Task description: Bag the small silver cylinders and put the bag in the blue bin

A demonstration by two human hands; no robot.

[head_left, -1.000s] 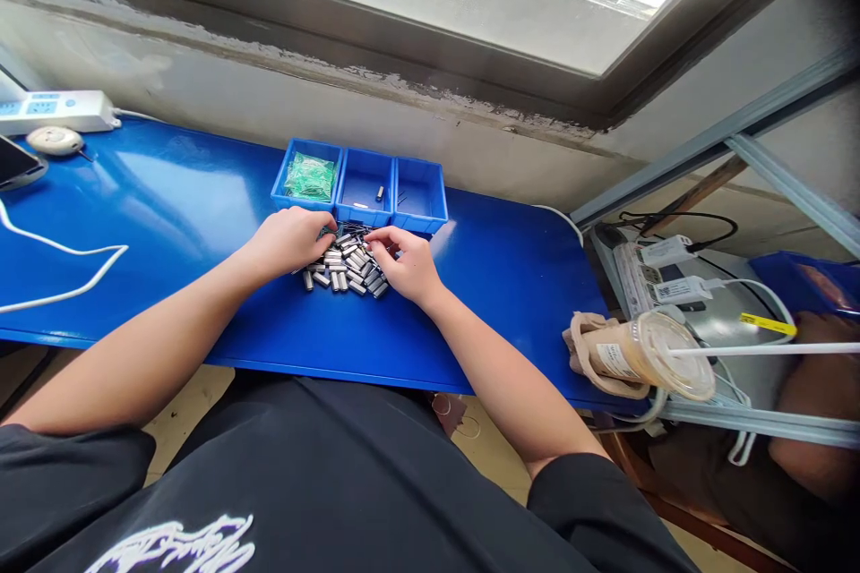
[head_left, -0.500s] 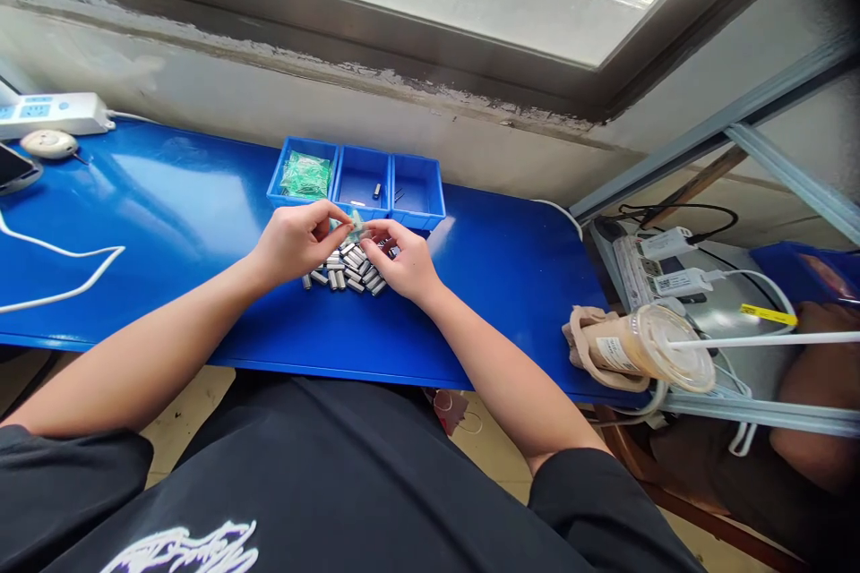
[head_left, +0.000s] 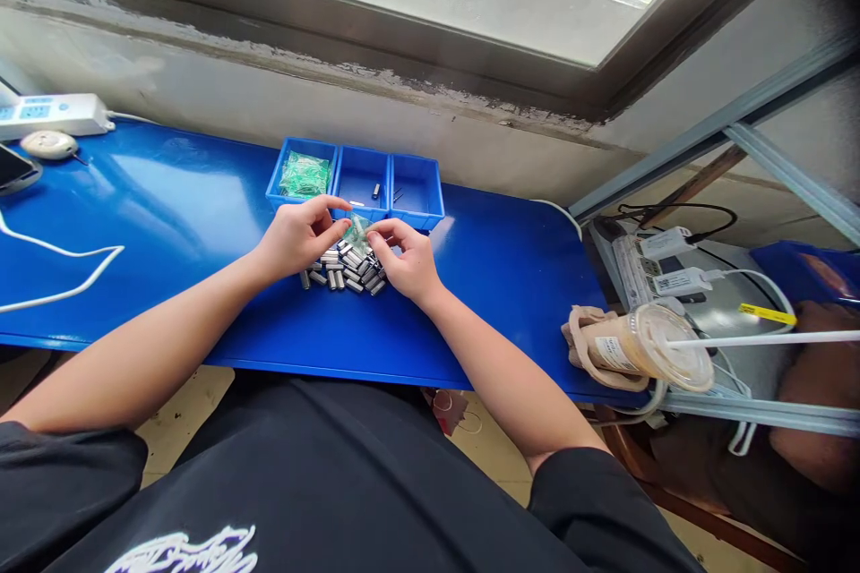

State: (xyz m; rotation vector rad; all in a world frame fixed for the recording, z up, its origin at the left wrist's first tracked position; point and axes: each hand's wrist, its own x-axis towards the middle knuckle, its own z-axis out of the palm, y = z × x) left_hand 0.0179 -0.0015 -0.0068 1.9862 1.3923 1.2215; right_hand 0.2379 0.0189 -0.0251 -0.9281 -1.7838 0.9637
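Note:
A small clear, green-tinted plastic bag (head_left: 359, 231) hangs above the pile, pinched at its right side between the thumb and fingers of my right hand (head_left: 407, 264). Something pale seems to lie inside it, too small to name. My left hand (head_left: 299, 237) is just left of the bag, thumb and index finger apart with nothing visible between them. Under both hands lies a heap of small silver-and-black metal cylinders (head_left: 336, 277), partly covered by the fingers and the bag.
Three joined blue bins stand behind the hands. Green-printed bags (head_left: 305, 175) fill the left bin, a dark cylinder (head_left: 376, 191) lies in the middle bin (head_left: 363, 157), and thin dark pieces are in the right bin (head_left: 420, 166). A drink cup (head_left: 614, 349) stands at the right edge, a power strip (head_left: 57, 114) far left.
My left thumb and index finger have parted from the bag. The bag now hangs more spread out from my right hand, which has shifted slightly.

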